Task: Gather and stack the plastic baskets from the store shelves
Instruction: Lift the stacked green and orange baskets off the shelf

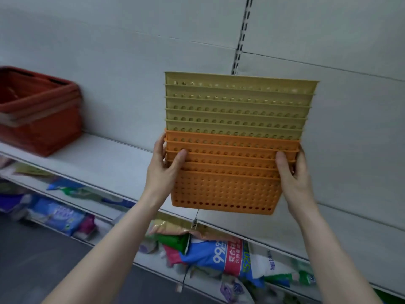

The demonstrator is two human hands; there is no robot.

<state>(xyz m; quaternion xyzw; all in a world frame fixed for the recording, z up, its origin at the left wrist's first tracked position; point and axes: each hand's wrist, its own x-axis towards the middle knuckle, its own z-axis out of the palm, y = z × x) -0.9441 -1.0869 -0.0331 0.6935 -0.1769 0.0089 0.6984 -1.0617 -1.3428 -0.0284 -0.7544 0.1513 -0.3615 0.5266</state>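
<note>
A pale grey store shelf [105, 163] runs across the view under a plain slotted back panel [153, 51], with bagged goods [221, 255] crowded on the level below. In front of the panel, held clear of the shelf, is a nested stack of perforated plastic baskets — five yellow-green baskets [236, 106] seated in the top of five orange baskets [225, 185]. The left hand [163, 170] and the right hand [292, 172] clamp the stack from its two short ends at the level of the orange rims, thumbs pressed on the near face, the other fingers wrapped round behind where they cannot be seen. Off to the left a red shopping basket [37, 110] sits on the shelf, well apart from the stack.

The step in hand looks like carrying the gathered stack, or squaring it up. To do it well, the grip wants to stay low on the orange part so the lowest basket cannot slip out — the green ones only rest inside and will follow. Keep the stack upright; it leans slightly, and a sharper tilt could slide the upper baskets loose. Even pressure from both sides matters, since thin perforated walls flex and can pop free if squeezed at one corner.
</note>
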